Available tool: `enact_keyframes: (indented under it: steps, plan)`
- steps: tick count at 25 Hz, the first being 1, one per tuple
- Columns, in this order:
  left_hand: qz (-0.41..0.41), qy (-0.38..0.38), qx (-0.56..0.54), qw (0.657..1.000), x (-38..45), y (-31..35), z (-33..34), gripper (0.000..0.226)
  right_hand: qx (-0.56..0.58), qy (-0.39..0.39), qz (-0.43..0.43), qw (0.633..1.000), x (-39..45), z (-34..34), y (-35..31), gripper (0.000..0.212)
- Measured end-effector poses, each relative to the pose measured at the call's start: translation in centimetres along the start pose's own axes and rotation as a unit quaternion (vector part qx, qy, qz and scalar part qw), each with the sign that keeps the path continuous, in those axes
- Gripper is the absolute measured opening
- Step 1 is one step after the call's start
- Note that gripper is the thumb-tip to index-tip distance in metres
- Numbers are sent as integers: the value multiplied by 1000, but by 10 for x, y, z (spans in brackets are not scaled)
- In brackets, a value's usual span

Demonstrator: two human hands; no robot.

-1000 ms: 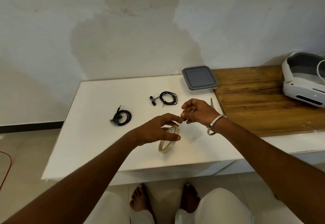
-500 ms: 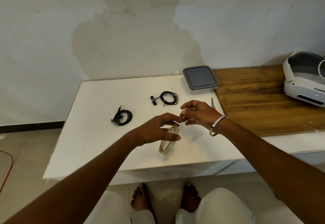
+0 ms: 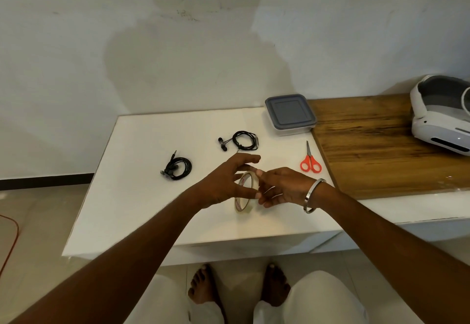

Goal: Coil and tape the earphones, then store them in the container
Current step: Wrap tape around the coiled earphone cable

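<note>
Two black coiled earphones lie on the white table (image 3: 142, 196): one coil (image 3: 178, 168) at the left, the other (image 3: 244, 141) further back with its earbuds to its left. A grey-lidded container (image 3: 290, 114) stands shut at the back right of the table. A roll of clear tape (image 3: 244, 192) stands on edge between my hands. My left hand (image 3: 223, 183) holds it from the left, thumb across its front and index finger stretched above it. From the right, my right hand (image 3: 282, 187) pinches the roll's rim with its fingertips.
Red-handled scissors (image 3: 309, 161) lie shut on the table right of my hands. A wooden board (image 3: 376, 145) adjoins the table on the right and carries a white headset (image 3: 442, 115). The wall runs close behind. My knees and feet are below the table's front edge.
My right hand has dropped from its raised pinch down to the tape roll's rim, uncovering the scissors. My left index finger has lifted and spread above the roll.
</note>
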State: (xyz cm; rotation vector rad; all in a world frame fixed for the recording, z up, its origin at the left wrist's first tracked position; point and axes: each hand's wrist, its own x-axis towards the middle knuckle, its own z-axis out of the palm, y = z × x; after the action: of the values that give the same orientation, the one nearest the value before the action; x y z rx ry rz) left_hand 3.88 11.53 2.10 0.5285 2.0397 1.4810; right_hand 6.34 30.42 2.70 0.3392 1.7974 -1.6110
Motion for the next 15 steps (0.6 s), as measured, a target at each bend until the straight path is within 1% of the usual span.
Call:
enact_keyframes:
  steps: [3,5,7,9,11,15]
  plan:
    - [5,7,-10,1000,0,0,1,79,-16,1,-50,999,1,1,1,25]
    - [1,35,-49,998,-1,-1,0,66,-13,10,-77,997,2,-1,-1,21]
    - [5,87,-90,992,2,-2,1,48,-12,11,-84,996,2,-4,-1,22]
    - [6,130,-136,982,5,-2,5,40,-9,-1,-88,996,3,-5,0,21]
    - [-2,153,-172,973,8,-2,7,41,-4,-20,-87,996,3,-5,0,14]
    - [-7,140,-185,973,9,-2,4,48,6,-38,-90,995,2,-5,0,7]
